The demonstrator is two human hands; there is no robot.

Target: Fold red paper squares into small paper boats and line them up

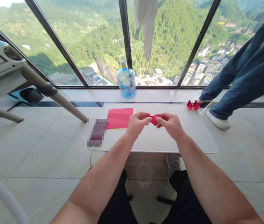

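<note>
A small folded piece of red paper is held above the low white table, pinched at both ends. My left hand grips its left end between thumb and fingers. At the right end, my right hand pinches it the same way, and the fingers hide part of the folds. Left of my hands lies a stack of flat red paper sheets, with a yellowish edge showing beneath. Two folded red paper boats stand at the table's far right corner.
The white table also carries a blurred-out phone-like object with a white cable. A large blue water bottle stands by the window. Another person's legs are at the right. A beige-legged piece of furniture stands left.
</note>
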